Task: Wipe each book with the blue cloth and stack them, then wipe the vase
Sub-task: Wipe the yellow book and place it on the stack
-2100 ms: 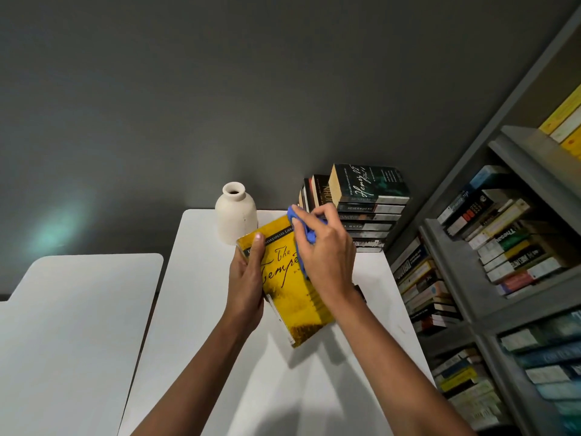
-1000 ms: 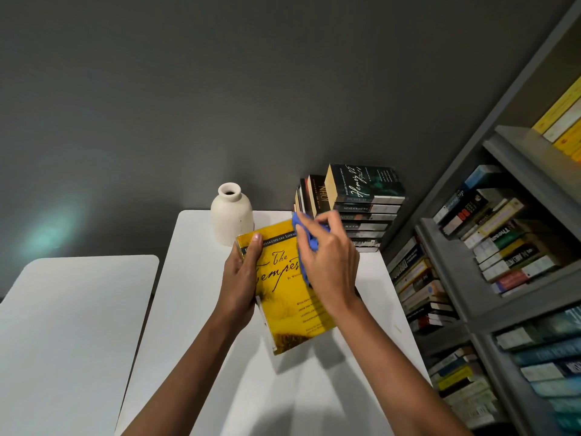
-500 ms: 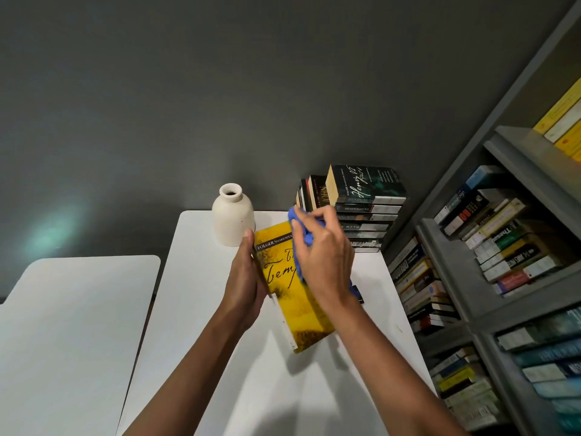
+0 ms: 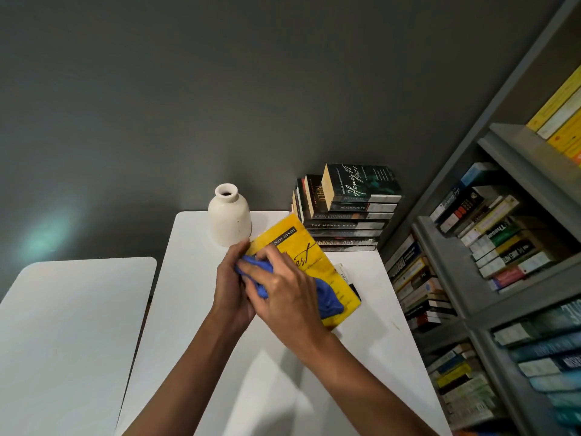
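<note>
Your book [image 4: 309, 253] is yellow with black script, cloth [image 4: 327, 295] blue, vase [image 4: 229, 217] speckled cream, worktop [image 4: 195, 278] white, wall [image 4: 220, 89] dark grey, stacked books [image 4: 349, 215] mostly black.

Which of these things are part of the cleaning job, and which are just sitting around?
Part of the job: blue cloth in the right hand; yellow book held by the left hand; stack of books by the wall; white vase.
Just sitting around: grey bookshelf with its books; second white table on the left.
</note>
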The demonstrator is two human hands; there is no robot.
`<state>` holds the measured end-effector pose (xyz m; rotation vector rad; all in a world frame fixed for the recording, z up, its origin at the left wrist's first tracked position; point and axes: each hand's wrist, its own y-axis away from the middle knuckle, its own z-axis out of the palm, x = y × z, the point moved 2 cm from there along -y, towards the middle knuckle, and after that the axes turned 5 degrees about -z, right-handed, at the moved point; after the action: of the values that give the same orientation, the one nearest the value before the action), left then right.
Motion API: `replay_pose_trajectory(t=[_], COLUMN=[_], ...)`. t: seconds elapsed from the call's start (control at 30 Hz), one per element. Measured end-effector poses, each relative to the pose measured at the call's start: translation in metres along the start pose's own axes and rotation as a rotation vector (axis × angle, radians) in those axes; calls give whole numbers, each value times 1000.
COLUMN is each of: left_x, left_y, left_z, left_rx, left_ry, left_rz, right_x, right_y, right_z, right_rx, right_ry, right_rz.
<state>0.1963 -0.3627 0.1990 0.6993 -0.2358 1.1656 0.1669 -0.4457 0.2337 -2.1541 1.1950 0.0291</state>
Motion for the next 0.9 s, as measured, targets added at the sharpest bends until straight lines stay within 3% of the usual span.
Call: replay_pose_trajectory(t=[0.17, 0.4, 0.67, 0.9], left_x=[-4, 7, 6, 18], left_y=[1, -6, -1, -6], left_z=[-8, -8, -6, -8], left_rx=[-17, 105, 185, 276], left_ry=[-85, -89, 38, 13], left_rz=[-123, 79, 153, 248], right_x=[5, 28, 61, 16], right_y=[6, 40, 44, 36], right_z=[-4, -11, -20, -1], right_rx=[-42, 47, 239, 127], right_ry=[-71, -91, 16, 51], right_rz=[5, 26, 395, 109])
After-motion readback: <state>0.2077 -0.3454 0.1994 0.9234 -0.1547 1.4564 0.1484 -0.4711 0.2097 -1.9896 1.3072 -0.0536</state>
